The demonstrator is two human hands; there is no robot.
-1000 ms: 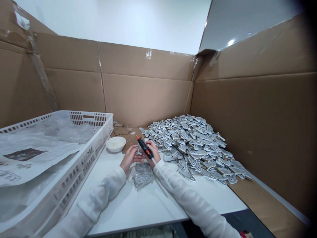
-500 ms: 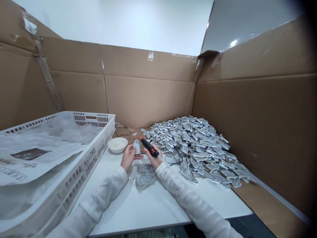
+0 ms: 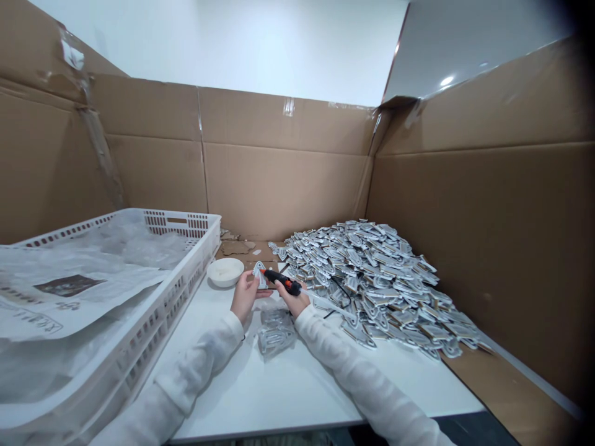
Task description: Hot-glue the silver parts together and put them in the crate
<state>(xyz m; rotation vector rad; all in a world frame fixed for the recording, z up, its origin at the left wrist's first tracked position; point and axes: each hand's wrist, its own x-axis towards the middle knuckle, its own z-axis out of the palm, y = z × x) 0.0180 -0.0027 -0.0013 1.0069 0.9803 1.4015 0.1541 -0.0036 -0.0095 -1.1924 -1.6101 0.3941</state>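
My left hand (image 3: 243, 295) grips a small flat white-and-grey cutout piece (image 3: 259, 270), held upright above the table. In my right hand (image 3: 294, 301) is a black hot glue gun (image 3: 283, 282) with an orange tip. Its tip points left and meets or nearly meets the face of the piece; contact is too small to tell. A clear glue stick (image 3: 328, 302) sticks out of the gun's back end. Just below my hands lies a clear plastic bag (image 3: 275, 334) with grey pieces in it.
A big heap of similar cutout pieces (image 3: 372, 272) covers the table's right side. To the left stands a white plastic crate (image 3: 186, 282) with plastic bags and a printed sheet (image 3: 69, 297). A white bowl (image 3: 225, 272) sits beside it. Cardboard walls (image 3: 283, 186) surround the table.
The glue gun has turned from pointing up and left to lying flatter, its tip now at the cutout piece. The view has shifted slightly.
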